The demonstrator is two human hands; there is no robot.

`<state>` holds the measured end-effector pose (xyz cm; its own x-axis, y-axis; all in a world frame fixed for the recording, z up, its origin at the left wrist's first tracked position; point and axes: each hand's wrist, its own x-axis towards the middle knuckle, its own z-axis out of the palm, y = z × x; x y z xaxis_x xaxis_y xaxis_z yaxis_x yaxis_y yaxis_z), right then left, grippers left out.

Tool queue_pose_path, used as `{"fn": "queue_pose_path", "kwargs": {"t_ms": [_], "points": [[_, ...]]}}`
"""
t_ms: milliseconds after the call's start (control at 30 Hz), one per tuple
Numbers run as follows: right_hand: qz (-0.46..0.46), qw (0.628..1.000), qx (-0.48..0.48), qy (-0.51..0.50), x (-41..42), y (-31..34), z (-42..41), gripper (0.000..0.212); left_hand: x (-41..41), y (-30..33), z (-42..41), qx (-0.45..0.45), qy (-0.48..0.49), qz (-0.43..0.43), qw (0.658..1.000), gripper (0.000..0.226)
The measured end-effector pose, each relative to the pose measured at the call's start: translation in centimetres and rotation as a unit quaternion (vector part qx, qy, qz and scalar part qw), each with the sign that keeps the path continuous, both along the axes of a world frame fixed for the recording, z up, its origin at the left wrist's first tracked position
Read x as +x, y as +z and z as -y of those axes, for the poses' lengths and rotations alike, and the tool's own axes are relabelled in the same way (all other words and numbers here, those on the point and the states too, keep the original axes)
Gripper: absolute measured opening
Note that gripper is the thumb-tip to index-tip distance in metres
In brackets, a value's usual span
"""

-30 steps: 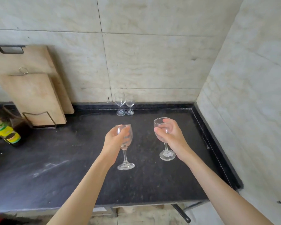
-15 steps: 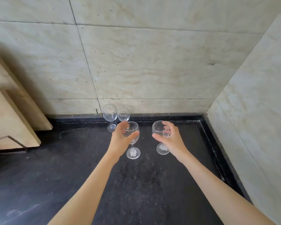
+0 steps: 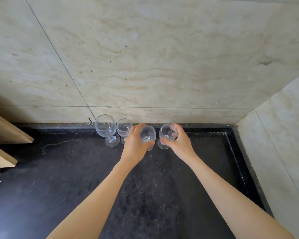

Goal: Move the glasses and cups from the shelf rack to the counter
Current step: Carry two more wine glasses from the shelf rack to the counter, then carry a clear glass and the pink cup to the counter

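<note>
Both hands grip wine glasses nr counter back edge.

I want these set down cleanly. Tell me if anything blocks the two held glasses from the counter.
Nothing visible does. The left hand and right hand hold their glasses over bare counter; two standing glasses are off to the left.

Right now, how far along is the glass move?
Done: two wine glasses, one larger and one smaller, stand on the black counter at the back wall. In hand: the left hand and right hand each grip another wine glass by the bowl, next in the row; whether the feet touch down is unclear. Left: releasing these. The rack is out of view.
</note>
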<state>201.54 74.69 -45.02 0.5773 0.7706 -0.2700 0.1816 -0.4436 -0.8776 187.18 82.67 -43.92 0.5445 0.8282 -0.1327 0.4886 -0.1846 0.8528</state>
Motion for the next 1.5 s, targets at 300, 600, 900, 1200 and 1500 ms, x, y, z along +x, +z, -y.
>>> {"fn": "queue_pose_path", "kwargs": {"t_ms": [300,600,900,1200,1500], "points": [[0.041,0.999,0.005,0.017,2.0,-2.6,-2.4,0.049,2.7,-2.1,-1.4,0.034,0.010,-0.029,0.999,0.061],[0.041,0.999,-0.020,0.020,2.1,-3.4,-3.1,0.055,3.8,-2.6,-1.8,0.004,0.015,-0.045,0.999,0.067],[0.051,0.996,-0.063,0.031,2.2,-0.7,-1.5,0.095,3.2,-0.1,-1.0,-0.023,-0.008,-0.060,0.998,0.087],[0.415,0.893,-0.006,0.174,-2.5,10.0,3.4,0.079,-7.6,8.1,2.6,0.240,-0.010,-0.119,0.963,0.075],[0.509,0.813,0.091,0.266,-13.8,15.0,6.2,0.080,-21.3,14.6,11.1,0.335,0.154,-0.229,0.901,0.067]]}}
